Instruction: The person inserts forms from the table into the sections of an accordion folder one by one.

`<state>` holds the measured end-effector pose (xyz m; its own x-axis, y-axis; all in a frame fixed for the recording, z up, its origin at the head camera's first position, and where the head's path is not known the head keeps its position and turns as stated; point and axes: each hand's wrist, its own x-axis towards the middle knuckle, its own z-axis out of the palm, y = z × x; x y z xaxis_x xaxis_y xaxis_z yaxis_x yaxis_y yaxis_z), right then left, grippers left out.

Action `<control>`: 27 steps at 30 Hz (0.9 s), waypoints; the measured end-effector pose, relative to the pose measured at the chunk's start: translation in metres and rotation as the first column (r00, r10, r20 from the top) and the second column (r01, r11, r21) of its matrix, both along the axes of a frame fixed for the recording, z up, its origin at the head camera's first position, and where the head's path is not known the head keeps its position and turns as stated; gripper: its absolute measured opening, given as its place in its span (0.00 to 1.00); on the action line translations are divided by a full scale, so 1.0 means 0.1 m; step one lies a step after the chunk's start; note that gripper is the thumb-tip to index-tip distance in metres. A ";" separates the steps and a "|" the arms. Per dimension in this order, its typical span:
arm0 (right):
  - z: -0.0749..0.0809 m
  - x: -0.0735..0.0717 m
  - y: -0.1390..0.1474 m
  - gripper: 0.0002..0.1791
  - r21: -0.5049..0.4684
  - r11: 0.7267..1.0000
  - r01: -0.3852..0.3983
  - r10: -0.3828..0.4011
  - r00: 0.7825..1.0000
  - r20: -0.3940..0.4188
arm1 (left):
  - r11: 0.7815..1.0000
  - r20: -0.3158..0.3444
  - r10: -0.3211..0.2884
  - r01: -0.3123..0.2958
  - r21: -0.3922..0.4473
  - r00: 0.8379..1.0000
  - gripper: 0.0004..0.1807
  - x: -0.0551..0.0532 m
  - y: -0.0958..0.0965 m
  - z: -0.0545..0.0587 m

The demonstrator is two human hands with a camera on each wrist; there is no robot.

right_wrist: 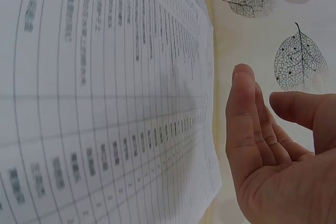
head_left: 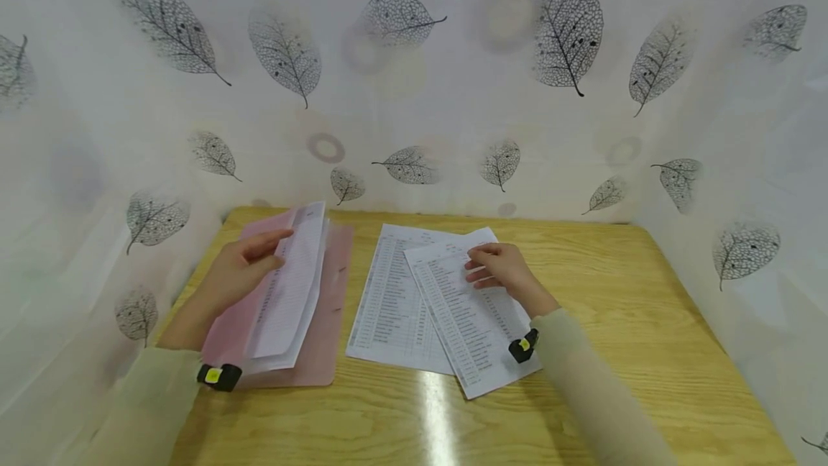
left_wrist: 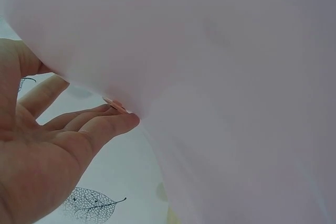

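A pink folder lies opened at the left, with white printed sheets lifted inside it. My left hand holds its raised pink cover, thumb and fingers at the edge; the fingertips are partly hidden by the cover. Two printed sheets with tables lie overlapping in the middle of the table: a rear sheet and a tilted front sheet. Above the front sheet's upper right hovers my right hand, fingers loosely bent, thumb apart from them, with nothing between them in the right wrist view.
The wooden table carries the folder and sheets. White curtain cloth printed with dark leaves surrounds it at the back and both sides. Each wrist wears a small black device, one on the left and one on the right.
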<state>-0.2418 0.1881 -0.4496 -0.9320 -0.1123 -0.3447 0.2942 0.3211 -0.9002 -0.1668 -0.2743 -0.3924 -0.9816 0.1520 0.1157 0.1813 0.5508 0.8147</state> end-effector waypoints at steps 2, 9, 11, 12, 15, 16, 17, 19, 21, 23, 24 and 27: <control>-0.01 0.00 0.07 0.25 0.009 1.000 0.010 -0.010 1.000 0.000 | 1.000 -0.004 -0.005 0.005 0.004 1.000 0.26 0.00 0.00 0.00; 0.02 0.00 0.29 0.26 0.050 0.998 0.040 -0.040 0.999 -0.002 | 1.000 -0.002 -0.011 0.011 0.022 1.000 0.27 0.00 0.00 -0.01; 0.03 0.00 0.36 0.27 0.040 0.998 0.053 -0.053 0.999 0.003 | 1.000 0.000 -0.008 0.008 0.014 1.000 0.27 0.00 0.00 0.00; 0.03 0.00 0.39 0.27 0.031 0.998 0.060 -0.060 0.998 0.010 | 1.000 0.002 -0.005 0.005 0.009 1.000 0.26 0.00 0.00 0.00; 0.03 0.00 0.48 0.28 0.012 0.998 0.067 -0.067 0.997 0.024 | 1.000 0.006 -0.002 0.002 0.002 1.000 0.26 0.00 0.00 0.01; 0.03 0.00 0.52 0.28 0.009 0.997 0.071 -0.071 0.997 0.028 | 1.000 0.005 -0.001 0.001 0.000 1.000 0.26 0.00 0.00 0.01; 0.03 0.00 0.55 0.29 0.009 0.997 0.074 -0.074 0.997 0.031 | 1.000 0.003 -0.001 0.001 0.000 1.000 0.26 0.00 0.01 0.01; 0.03 0.00 0.61 0.29 0.006 0.997 0.080 -0.080 0.996 0.032 | 1.000 0.003 0.001 -0.001 0.003 1.000 0.26 0.00 0.01 0.01; 0.02 -0.01 0.67 0.29 -0.004 0.996 0.093 -0.093 0.995 0.036 | 1.000 0.002 0.003 -0.003 0.007 1.000 0.26 -0.01 0.01 0.01; 0.01 -0.01 0.72 0.30 -0.026 0.994 0.106 -0.105 0.993 0.053 | 1.000 0.002 0.001 -0.001 0.014 1.000 0.26 -0.01 0.00 0.00; 0.00 -0.01 0.74 0.31 -0.039 0.993 0.112 -0.109 0.992 0.063 | 1.000 0.003 0.000 0.000 0.017 1.000 0.26 -0.01 0.00 0.00; -0.04 -0.02 0.79 0.31 -0.068 0.989 0.133 -0.126 0.987 0.096 | 1.000 0.005 -0.007 0.007 0.022 1.000 0.26 -0.01 0.00 -0.01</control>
<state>-0.2437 0.2675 -0.4532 -0.9053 -0.0209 -0.4243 0.4110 0.2088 -0.8874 -0.1679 -0.2745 -0.3932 -0.9811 0.1562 0.1144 0.1811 0.5315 0.8274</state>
